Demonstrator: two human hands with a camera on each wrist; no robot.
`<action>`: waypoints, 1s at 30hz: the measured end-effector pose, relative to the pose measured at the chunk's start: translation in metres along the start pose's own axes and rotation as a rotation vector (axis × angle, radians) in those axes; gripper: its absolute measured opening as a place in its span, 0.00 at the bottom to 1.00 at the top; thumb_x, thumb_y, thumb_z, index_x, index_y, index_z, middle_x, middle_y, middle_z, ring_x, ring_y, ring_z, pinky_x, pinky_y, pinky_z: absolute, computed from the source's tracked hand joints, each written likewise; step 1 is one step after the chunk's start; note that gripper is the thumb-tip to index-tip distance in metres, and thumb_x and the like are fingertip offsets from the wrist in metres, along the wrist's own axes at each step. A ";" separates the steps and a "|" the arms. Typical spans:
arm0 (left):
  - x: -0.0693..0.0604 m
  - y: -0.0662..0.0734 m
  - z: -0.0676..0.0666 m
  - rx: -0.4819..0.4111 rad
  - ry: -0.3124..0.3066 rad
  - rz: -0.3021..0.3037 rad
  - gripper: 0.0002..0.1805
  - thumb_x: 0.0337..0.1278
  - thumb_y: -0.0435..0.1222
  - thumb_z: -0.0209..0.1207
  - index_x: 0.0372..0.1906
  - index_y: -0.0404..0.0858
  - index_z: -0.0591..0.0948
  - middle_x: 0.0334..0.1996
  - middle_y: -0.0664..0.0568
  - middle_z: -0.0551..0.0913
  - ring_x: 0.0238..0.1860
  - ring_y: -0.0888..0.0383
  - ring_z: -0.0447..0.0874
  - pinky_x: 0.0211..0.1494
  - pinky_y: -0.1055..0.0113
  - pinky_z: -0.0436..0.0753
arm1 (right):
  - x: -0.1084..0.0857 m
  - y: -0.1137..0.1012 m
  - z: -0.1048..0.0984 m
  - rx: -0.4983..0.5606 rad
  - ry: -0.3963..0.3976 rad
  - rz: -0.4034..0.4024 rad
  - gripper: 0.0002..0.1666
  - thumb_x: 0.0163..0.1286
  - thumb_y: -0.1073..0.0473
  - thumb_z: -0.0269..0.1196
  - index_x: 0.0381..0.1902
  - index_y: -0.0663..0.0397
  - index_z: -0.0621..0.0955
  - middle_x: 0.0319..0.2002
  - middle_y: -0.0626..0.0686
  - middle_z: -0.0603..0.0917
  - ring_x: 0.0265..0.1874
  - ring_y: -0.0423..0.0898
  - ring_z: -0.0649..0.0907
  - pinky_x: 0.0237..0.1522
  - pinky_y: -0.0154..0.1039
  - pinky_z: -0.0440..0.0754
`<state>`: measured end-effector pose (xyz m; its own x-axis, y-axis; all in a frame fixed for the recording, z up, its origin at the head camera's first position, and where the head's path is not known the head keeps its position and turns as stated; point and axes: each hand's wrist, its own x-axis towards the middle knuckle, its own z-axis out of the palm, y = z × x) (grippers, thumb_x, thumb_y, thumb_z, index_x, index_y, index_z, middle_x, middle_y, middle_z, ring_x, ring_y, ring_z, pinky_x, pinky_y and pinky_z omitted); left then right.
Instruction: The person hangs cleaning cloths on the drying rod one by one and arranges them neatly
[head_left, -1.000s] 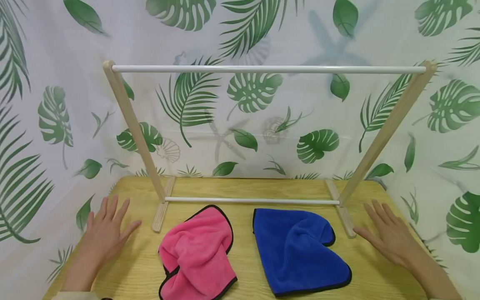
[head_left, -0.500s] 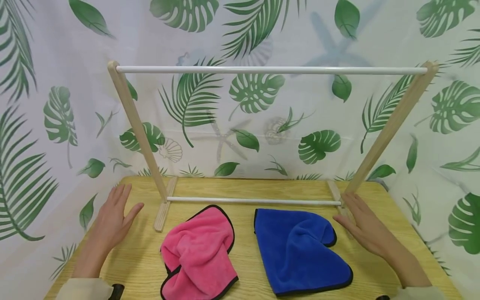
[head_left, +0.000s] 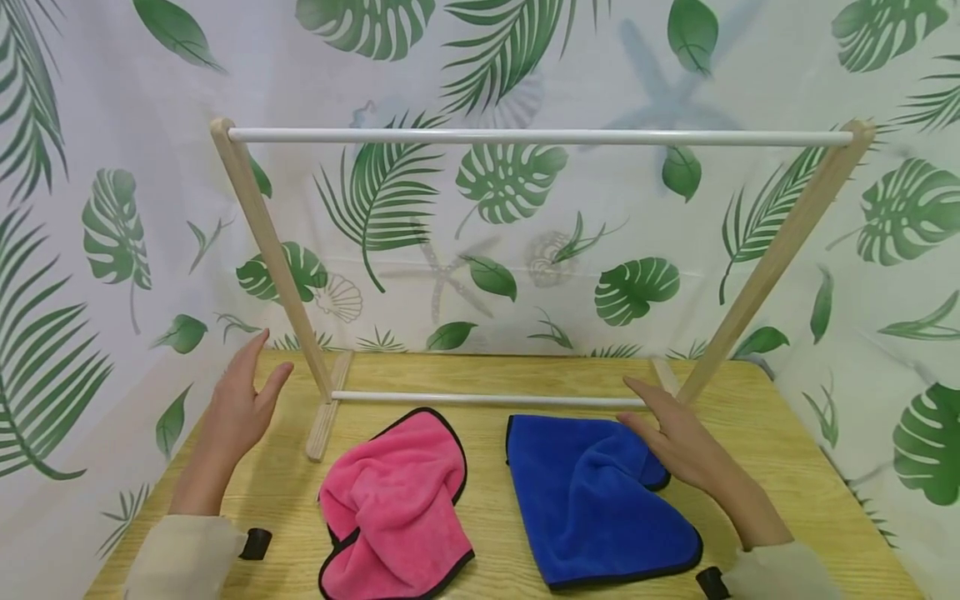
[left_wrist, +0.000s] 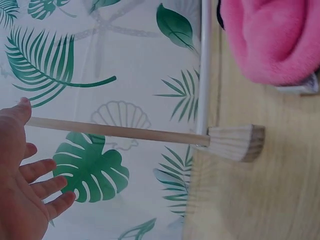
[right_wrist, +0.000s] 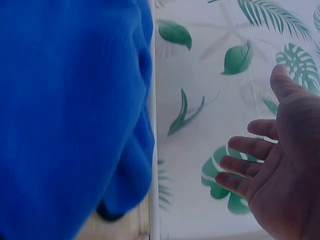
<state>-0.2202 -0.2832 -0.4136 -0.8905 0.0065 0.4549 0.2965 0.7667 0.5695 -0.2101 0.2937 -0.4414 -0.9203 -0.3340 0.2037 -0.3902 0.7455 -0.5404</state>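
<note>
Tbl (head_left: 492,492): blue cloth (head_left: 585,508) nr RH (head_left: 686,442).

Table (head_left: 491,500) was yellowish wood grain. Pink cloth (head_left: 397,500), black-edged, lay crumpled left of centre; blue cloth (head_left: 600,500), also black-edged, lay partly folded to its right, the two apart. Wooden rack (head_left: 272,258) with white bars (head_left: 540,137) stood behind both, its two feet (head_left: 323,432) on the table.
</note>
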 end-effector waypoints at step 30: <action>0.080 0.037 -0.013 -0.413 0.181 -0.124 0.32 0.83 0.46 0.47 0.82 0.41 0.58 0.72 0.40 0.71 0.72 0.45 0.70 0.75 0.48 0.66 | 0.062 -0.038 0.048 0.200 -0.065 -0.123 0.28 0.79 0.55 0.61 0.67 0.71 0.76 0.63 0.68 0.80 0.62 0.65 0.79 0.62 0.60 0.77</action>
<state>-0.2760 -0.2632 -0.3470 -0.8642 -0.2094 0.4574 0.3367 0.4349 0.8352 -0.2506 0.2170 -0.4474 -0.8597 -0.4566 0.2290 -0.4803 0.5698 -0.6668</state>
